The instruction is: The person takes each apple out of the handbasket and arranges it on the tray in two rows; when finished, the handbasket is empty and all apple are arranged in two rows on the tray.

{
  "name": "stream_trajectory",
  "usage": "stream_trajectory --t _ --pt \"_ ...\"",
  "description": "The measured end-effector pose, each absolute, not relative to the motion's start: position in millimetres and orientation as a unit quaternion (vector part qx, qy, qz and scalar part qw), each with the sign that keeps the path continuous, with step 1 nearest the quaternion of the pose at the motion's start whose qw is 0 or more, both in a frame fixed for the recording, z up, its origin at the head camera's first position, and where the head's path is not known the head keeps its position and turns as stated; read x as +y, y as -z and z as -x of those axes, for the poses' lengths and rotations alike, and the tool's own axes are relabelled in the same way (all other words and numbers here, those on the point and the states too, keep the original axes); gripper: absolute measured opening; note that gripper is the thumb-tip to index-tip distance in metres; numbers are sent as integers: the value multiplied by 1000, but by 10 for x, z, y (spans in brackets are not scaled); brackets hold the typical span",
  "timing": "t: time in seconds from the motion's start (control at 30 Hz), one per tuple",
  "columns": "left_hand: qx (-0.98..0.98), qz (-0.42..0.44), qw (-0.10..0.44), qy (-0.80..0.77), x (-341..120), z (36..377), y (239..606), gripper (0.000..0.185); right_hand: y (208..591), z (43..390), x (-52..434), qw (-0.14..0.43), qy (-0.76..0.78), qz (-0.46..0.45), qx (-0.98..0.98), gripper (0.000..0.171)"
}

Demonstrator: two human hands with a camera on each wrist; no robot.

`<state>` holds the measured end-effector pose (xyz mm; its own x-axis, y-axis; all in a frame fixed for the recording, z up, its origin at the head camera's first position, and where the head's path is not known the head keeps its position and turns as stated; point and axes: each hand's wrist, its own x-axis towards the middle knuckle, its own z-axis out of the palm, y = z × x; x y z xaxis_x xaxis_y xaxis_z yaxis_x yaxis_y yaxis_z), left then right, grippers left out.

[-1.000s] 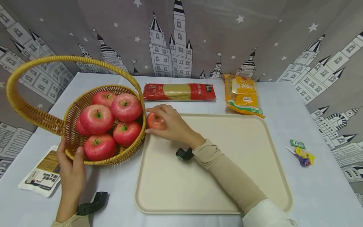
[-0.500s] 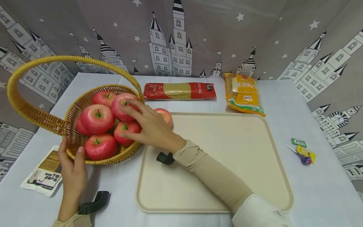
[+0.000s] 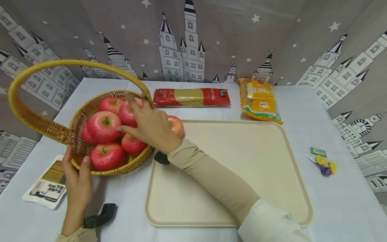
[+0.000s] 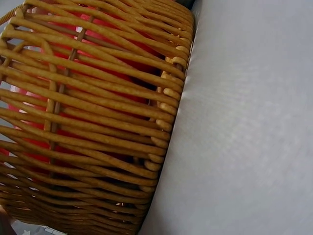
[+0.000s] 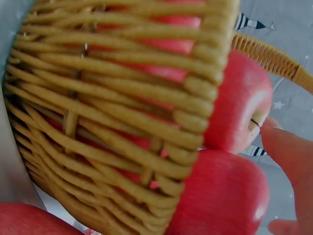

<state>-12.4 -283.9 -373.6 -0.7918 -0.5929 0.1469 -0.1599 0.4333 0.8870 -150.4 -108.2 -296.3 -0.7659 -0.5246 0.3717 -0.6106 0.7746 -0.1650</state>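
- Now the right hand reaches farther into the wicker basket than half a second ago; its fingers spread over the top apple at the basket's right side, touching it, though I cannot tell whether they grip it.
- Earlier, a second ago, that hand set one apple on the tray; that lone apple now sits untouched at the far left corner of the cream tray, just beside the basket.
- The left hand has not moved: it grips the basket's near rim, thumb on the weave.
- The basket's handle arches upright, running from the near left to the far right; the apples' stems point up.
- A noodle packet lies crosswise behind the tray.
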Motion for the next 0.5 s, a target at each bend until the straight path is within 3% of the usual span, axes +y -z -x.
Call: stream_trajectory --t 0.2,0.5 --pt "-816 -231 222 482 -2835 122 3733 53 2965 1541 -1130 143 -103 -297 -938 85" --pt "-817 -239 215 478 -2861 107 3728 54 2987 1515 -1059 128 -138 -321 -928 62"
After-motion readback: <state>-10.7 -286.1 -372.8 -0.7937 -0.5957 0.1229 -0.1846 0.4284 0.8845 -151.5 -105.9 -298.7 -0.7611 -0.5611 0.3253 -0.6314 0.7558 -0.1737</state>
